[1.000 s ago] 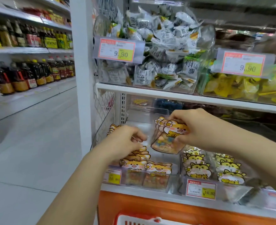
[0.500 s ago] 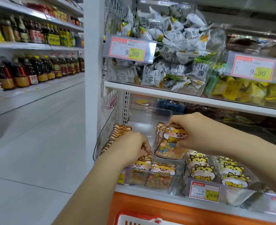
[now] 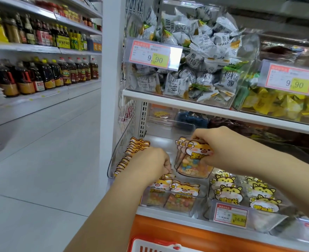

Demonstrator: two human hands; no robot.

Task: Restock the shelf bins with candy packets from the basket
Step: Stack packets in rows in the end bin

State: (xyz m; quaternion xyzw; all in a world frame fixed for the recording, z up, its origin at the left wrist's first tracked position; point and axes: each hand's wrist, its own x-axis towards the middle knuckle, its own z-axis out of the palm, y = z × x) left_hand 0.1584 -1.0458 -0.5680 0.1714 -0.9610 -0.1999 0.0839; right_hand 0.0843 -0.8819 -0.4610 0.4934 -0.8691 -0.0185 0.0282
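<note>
Holding a small stack of clear candy packets with orange-and-white cartoon hamster header cards point(image 3: 192, 160) in the right hand point(image 3: 221, 150). The thumb and fingers are curled round the card tops, pinching the bunch together. The pouches of coloured sweets hang upright below the knuckles, over the middle of the clear plastic shelf bin point(image 3: 113, 160).

The left hand point(image 3: 150, 164) sits just left of that stack and a bit lower, fingers tucked in tight over the front row of matching packets point(image 3: 179, 188) lying in the bin. Honestly can't tell if it's gripping one or just resting knuckles on them.

Further left of that hand, another row of hamster packets point(image 3: 135, 148) stands on edge along the bin's side wall. Under the right wrist there's a neighbouring clear bin of yellow hamster packets point(image 3: 228, 191), with a pink-and-yellow price tag point(image 3: 231, 214) on its front. Below both forearms the rim of a red plastic basket point(image 3: 150, 241) pokes in at the bottom edge. Above the hands, one shelf up, sits a clear bin heaped with white wrapped sweets point(image 3: 186, 73).
</note>
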